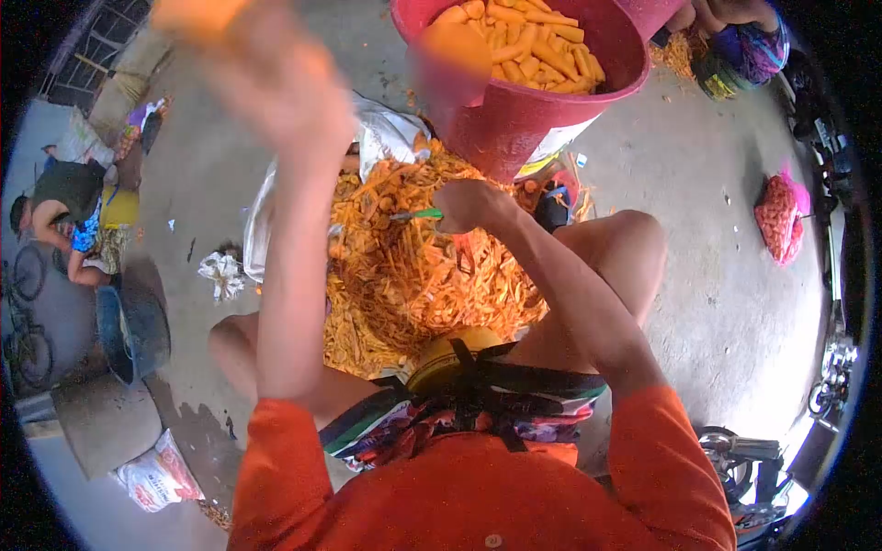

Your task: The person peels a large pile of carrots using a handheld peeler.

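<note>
The right hand [469, 204] is clenched on a green-handled peeler [418, 215] just below the red bucket [514, 119]. The left hand [276, 83] is raised left of the bucket, too blurred to tell its grip. Much looks done: peeled carrots [537, 46] fill the bucket and peelings [413, 275] lie heaped beneath it. A mesh sack [779, 219] lies well to its right.

Bare grey concrete floor [717, 303] spreads all round, stained in places and lit by flat daylight. Far left of the right grip [469, 207] a person [64, 207] crouches near a bicycle [23, 321], with a dark tub [133, 331] and a printed sack [156, 477] below them. Well right of the grip lies a red net bag [781, 216]. A metal grille [92, 37] stands far up to its left.
</note>
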Motion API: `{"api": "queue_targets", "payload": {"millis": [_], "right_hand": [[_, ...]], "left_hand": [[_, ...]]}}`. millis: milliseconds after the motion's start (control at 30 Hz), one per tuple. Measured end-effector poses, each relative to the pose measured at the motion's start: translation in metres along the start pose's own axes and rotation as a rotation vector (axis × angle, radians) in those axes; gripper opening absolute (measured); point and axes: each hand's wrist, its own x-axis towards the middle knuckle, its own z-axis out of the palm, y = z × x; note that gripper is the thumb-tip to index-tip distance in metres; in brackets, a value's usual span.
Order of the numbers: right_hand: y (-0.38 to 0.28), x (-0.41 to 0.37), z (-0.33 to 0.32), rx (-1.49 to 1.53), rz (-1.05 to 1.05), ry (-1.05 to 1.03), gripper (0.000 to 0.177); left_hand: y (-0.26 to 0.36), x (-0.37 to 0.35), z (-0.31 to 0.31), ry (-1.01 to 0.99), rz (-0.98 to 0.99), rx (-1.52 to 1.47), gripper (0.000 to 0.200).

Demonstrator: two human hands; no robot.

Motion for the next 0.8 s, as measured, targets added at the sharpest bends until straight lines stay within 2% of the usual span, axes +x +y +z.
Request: {"api": "queue_targets", "payload": {"millis": [33, 100, 167, 200, 267, 300, 367, 433, 500, 533, 567, 633, 700, 733, 767, 800], "right_hand": [[0.003, 0.004, 0.004, -0.033, -0.007, 0.004, 0.043], [0.007, 0.006, 0.006, -0.063, -0.032, -0.008, 0.043], [0.006, 0.001, -0.001, -0.034, 0.020, -0.002, 0.042], [0.005, -0.004, -0.005, -0.063, -0.030, 0.041, 0.044], [0.012, -0.004, -0.012, -0.113, -0.073, 0.103, 0.045], [0.017, -0.003, -0.014, -0.148, -0.053, 0.112, 0.045], [0.004, -0.022, -0.038, -0.170, -0.033, 0.148, 0.040], [-0.014, -0.048, -0.065, -0.121, -0.083, 0.256, 0.033], [-0.037, -0.073, -0.087, 0.113, -0.017, 0.190, 0.027], [-0.049, -0.084, -0.098, 0.191, 0.002, 0.163, 0.026], [-0.057, -0.092, -0.107, 0.281, 0.105, 0.135, 0.026], [-0.057, -0.090, -0.109, 0.364, 0.211, 0.101, 0.028], [-0.043, -0.085, -0.107, -0.041, -0.078, 0.465, 0.027], [-0.043, -0.084, -0.113, -0.049, 0.028, 0.335, 0.024], [-0.047, -0.082, -0.116, -0.054, 0.033, 0.326, 0.024], [-0.052, -0.077, -0.118, -0.003, 0.119, 0.258, 0.021]], "left_hand": [[-0.001, 0.010, 0.015, -0.010, 0.263, 0.317, 0.035], [0.064, 0.057, 0.034, -0.662, -0.250, -0.505, 0.040], [0.042, 0.046, 0.048, -1.168, 0.106, -0.372, 0.036], [0.027, 0.032, 0.051, -1.199, 0.075, -0.331, 0.036], [-0.011, -0.012, 0.052, -1.022, -0.392, -0.672, 0.034], [-0.040, -0.036, 0.045, -1.053, -0.418, -0.628, 0.034], [-0.115, -0.087, 0.022, -0.812, -0.547, -0.532, 0.017], [-0.203, -0.151, 0.009, -0.895, -0.702, -0.343, 0.021], [-0.231, -0.189, -0.025, -0.995, -0.856, -0.145, 0.034], [-0.278, -0.235, -0.036, -1.152, -0.823, -0.095, 0.034], [-0.316, -0.273, -0.040, -1.310, -0.788, -0.049, 0.033], [-0.303, -0.292, -0.061, -1.462, -0.729, 0.032, 0.031], [-0.283, -0.297, -0.053, -1.488, -0.739, 0.033, 0.030], [-0.270, -0.293, -0.041, -1.455, -0.755, 0.015, 0.032], [-0.263, -0.294, -0.030, -1.420, -0.773, -0.001, 0.034], [-0.280, -0.320, -0.007, -1.427, -0.796, 0.011, 0.050]]}}
